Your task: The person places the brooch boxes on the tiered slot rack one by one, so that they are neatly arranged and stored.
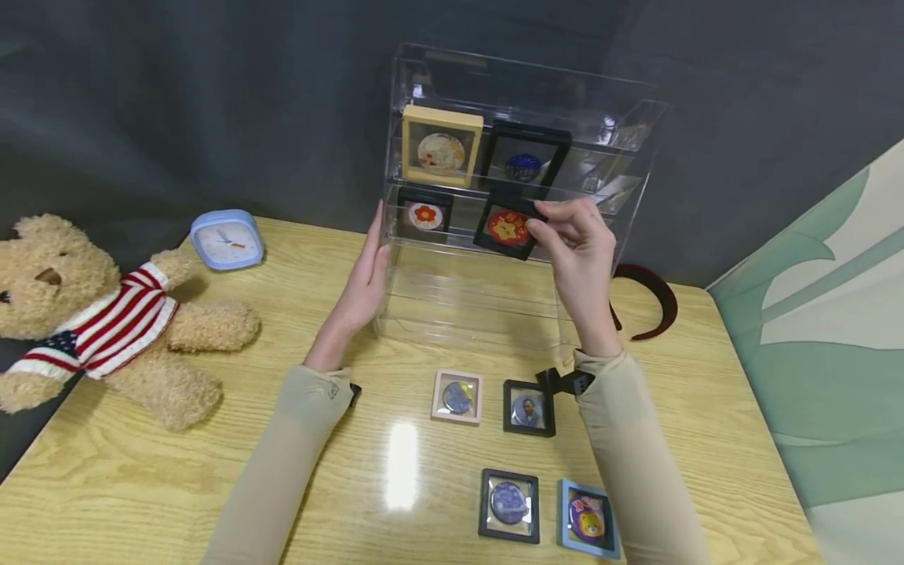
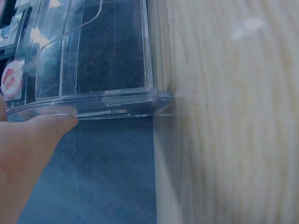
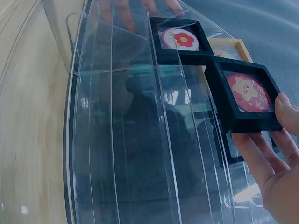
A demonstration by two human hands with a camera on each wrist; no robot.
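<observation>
Head view: black frame (image 1: 504, 227) at clear rack's (image 1: 473, 298) front
Right hand (image 1: 583, 253): fingers pinch its 3 o'clock edge
Left hand (image 1: 363, 286): fingers straight against rack's side
Frame: likely light, stiff; hold rim

Long beige sleeves (image 1: 271, 463) (dark lettering (image 1: 334, 390) marks the left cuff (image 1: 311, 392)) end beside black wrist fittings (image 1: 575, 383).

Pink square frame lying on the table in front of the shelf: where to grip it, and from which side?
Probably best pinched from above by its left and right rims. The pink frame lies flat, so its underside is covered, and the clear window is worth avoiding. The gap to the black portrait frame should admit a fingertip.
</observation>
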